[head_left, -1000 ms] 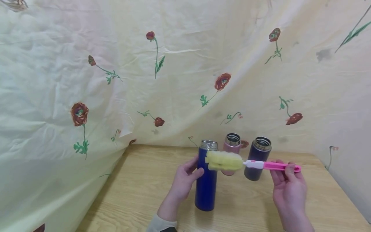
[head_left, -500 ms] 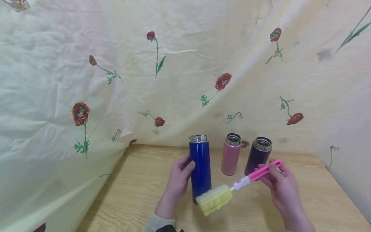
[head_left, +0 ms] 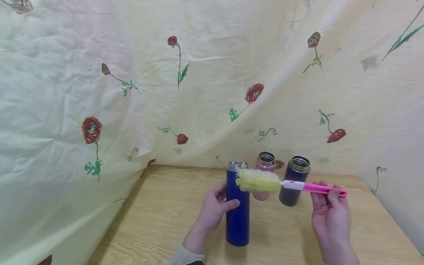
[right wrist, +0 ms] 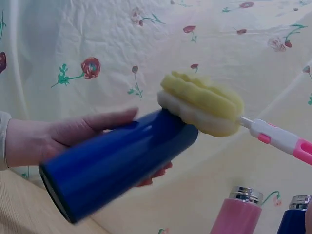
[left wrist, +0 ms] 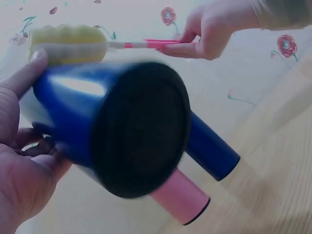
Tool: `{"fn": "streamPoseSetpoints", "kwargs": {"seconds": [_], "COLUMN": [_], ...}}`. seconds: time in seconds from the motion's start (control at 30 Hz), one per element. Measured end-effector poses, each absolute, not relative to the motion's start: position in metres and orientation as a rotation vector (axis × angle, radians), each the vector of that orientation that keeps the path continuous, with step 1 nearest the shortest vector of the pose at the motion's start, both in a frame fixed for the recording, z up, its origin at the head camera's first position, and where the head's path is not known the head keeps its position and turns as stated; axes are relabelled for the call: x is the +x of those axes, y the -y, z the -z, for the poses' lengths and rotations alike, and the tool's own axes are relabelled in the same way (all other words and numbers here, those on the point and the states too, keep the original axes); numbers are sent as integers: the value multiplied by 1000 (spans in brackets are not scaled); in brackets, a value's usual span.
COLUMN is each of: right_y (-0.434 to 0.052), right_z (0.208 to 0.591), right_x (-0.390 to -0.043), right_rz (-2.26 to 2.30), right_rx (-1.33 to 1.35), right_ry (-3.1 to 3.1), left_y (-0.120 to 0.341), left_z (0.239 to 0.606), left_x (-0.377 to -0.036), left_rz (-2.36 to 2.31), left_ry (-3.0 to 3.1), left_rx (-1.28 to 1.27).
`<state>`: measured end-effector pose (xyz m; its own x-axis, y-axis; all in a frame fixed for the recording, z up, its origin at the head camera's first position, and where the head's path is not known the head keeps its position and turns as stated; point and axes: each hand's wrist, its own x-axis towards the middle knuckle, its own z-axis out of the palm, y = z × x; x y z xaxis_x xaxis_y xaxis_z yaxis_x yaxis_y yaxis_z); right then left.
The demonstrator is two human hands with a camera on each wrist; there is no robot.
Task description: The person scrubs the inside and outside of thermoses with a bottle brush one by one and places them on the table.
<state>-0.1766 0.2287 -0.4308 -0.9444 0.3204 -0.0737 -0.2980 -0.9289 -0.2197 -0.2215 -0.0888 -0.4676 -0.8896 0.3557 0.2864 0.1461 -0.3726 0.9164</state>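
We are gripping the blue bottle (head_left: 237, 206) with our left hand (head_left: 215, 209), its base tipped up off the wooden table (head_left: 159, 221), while our right hand (head_left: 329, 217) is pinching the pink handle of the sponge brush (head_left: 258, 180); the yellow sponge is lying level right at the bottle's steel mouth but not inside, so by our judgement the scrubbing is yet to begin. Against half a second ago, we are holding the brush raised from beside the bottle's lower half to its mouth. The pink bottle (head_left: 264, 173) and the dark bottle (head_left: 293, 182) are standing open behind.
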Motion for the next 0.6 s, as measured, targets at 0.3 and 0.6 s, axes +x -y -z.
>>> {"fn": "streamPoseSetpoints", "kwargs": {"seconds": [0.3, 0.6], "right_y": [-225, -229], "right_z": [427, 428], "right_x": [-174, -176], "right_rz": [-2748, -2760], "right_rx": [-128, -187], "right_ry": [182, 204], "left_y": [89, 90], "left_z": [467, 465], "left_x": [-220, -221], "left_rz": [-2353, -2315], "left_ry": [-1731, -1730], "left_rx": [654, 689]}}
